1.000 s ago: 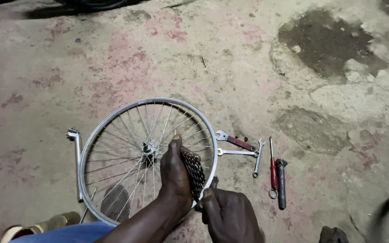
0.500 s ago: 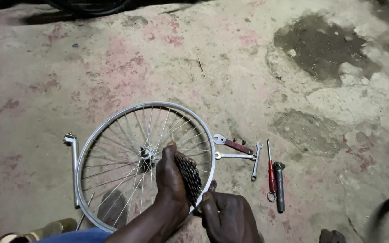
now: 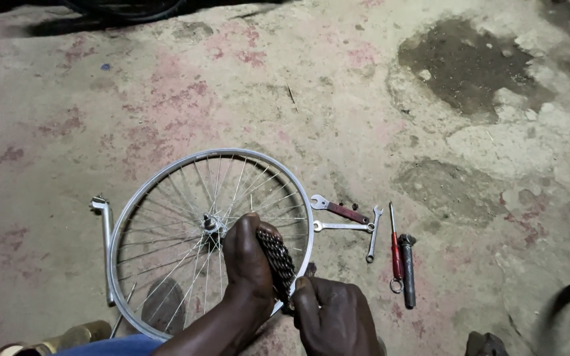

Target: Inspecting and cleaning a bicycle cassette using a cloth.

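The left hand (image 3: 249, 264) is gripping a dark sprocket cluster (image 3: 277, 264) over the spoked wheel (image 3: 209, 234) on the concrete floor (image 3: 298, 99), the right hand (image 3: 334, 316) is pinching its lower edge, and greasy teeth could be slipping free onto the spokes.

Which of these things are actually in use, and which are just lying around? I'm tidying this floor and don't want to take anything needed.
In use:
left hand gripping the sprocket cluster
right hand at the cluster's lower edge
spoked wheel beneath them

Lying about:
red-handled wrench
two silver spanners
red screwdriver
dark cylindrical tool
silver bar left of the wheel
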